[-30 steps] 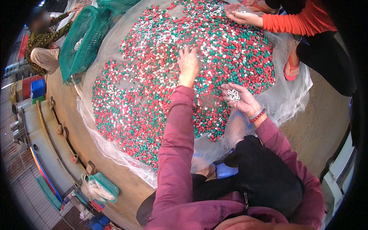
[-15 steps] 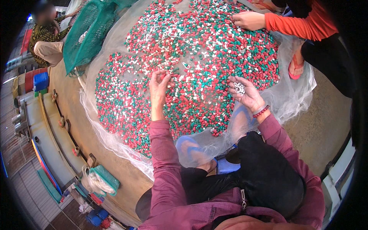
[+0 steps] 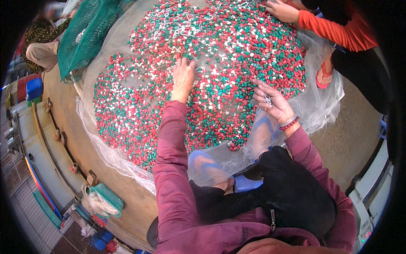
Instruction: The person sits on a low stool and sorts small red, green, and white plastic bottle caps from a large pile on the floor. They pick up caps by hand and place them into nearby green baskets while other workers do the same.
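In the head view, a brown floor bears a translucent sheet strewn with red, green and white pieces. The left hand dips fingertips among them, grip unclear; the right hand, palm up, curls around white clips.

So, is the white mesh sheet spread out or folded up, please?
Spread out: the white mesh sheet lies beneath scattered coloured pieces, edges rumpled.

The small pieces lie on the net sheet, and this sheet is on the floor. The mesh bag is at far left, the basket at near left.
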{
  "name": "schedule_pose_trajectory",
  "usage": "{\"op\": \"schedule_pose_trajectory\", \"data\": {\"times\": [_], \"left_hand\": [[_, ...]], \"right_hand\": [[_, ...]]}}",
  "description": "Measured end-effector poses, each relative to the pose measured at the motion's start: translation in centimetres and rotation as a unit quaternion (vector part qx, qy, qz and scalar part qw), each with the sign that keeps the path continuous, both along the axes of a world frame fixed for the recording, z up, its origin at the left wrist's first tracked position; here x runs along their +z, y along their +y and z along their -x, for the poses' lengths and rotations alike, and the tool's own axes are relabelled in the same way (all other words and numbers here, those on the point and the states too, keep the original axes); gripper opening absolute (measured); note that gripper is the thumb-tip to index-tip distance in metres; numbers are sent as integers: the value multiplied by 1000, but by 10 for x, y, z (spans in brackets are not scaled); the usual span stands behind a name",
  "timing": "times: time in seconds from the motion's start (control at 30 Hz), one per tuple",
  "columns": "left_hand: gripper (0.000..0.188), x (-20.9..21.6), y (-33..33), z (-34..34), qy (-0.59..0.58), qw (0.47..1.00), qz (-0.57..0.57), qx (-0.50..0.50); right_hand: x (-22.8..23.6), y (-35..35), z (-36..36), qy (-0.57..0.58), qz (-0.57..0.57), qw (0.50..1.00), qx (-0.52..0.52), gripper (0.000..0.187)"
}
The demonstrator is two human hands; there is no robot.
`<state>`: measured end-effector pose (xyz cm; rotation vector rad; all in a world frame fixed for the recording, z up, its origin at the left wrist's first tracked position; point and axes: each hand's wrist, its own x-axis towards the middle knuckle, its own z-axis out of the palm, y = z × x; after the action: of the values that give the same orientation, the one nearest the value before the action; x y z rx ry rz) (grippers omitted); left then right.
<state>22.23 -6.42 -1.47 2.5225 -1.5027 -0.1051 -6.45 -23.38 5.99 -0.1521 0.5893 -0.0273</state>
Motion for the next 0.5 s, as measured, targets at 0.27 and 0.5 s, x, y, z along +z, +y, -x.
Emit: {"op": "schedule_pose_trajectory", "data": {"times": [0.27,0.5], "left_hand": [[14,59,6,37,227,928,195,224],[28,111,-30,134,344,922,160,-76]], "right_hand": [[-7,1,0,-53,-35,998,13,38],[-8,13,0,-58,-69,996,-11,49]]}}
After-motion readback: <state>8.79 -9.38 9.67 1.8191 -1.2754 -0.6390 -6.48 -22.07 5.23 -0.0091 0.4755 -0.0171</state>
